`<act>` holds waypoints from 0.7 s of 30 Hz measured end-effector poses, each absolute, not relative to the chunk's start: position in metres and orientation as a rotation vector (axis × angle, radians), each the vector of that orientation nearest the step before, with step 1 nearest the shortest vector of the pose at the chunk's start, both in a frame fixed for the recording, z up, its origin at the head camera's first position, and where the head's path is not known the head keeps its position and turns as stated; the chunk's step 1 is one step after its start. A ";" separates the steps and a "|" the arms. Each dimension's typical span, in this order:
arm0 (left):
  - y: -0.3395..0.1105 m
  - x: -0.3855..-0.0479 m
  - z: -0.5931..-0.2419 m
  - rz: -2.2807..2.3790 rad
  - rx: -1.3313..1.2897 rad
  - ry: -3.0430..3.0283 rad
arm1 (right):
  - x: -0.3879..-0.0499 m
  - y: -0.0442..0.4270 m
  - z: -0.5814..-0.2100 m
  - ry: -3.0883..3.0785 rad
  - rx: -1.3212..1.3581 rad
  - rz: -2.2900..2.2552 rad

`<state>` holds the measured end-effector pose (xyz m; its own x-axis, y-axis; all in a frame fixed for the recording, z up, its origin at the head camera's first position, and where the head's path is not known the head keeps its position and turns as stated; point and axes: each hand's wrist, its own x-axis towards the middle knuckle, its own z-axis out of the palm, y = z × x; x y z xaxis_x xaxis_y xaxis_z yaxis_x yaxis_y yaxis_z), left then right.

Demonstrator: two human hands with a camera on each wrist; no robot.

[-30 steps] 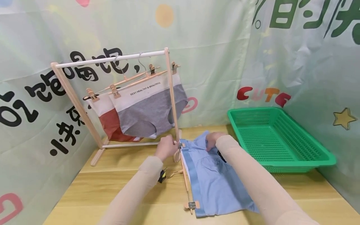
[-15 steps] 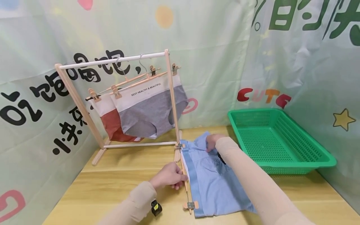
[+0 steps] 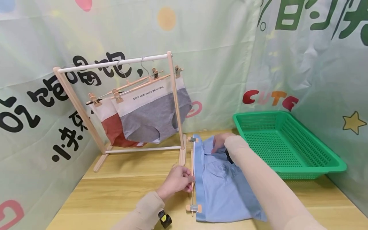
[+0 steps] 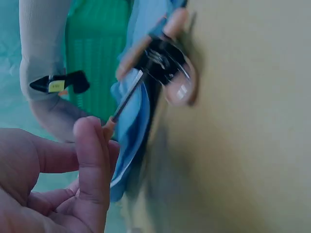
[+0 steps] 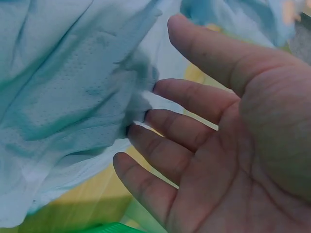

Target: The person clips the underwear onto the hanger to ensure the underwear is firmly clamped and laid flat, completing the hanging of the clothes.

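Light blue briefs (image 3: 230, 188) lie on the table, their waistband clipped at both ends to a clip hanger (image 3: 192, 156). My left hand (image 3: 177, 180) pinches the middle of the hanger bar between thumb and fingers. In the left wrist view, one hanger clip (image 4: 167, 63) shows ahead of those fingers, somewhat blurred. Over the far part of the briefs is my right hand (image 3: 220, 141). The right wrist view shows that hand (image 5: 209, 131) with fingers spread and fairly straight, fingertips at the blue cloth (image 5: 73, 92). The hanger's hook is mostly hidden behind my left hand.
A small wooden rack (image 3: 76, 99) stands at the back left, holding grey-and-white briefs (image 3: 152, 111) and red-and-white briefs (image 3: 112, 127) on clip hangers. A green plastic basket (image 3: 310, 169) sits at the right. Printed cloth hangs behind the table.
My left hand left the far clip, came nearer along the hanger and took its bar. The hanger and waistband have swung right at the far end, away from the rack's foot.
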<state>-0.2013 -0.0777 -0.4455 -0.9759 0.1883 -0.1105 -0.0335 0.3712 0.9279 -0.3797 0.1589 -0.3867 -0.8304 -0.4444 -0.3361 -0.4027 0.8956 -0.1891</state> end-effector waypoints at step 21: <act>-0.141 -0.239 -0.381 0.972 0.513 3.353 | -0.396 0.172 -0.329 2.746 -0.871 -0.574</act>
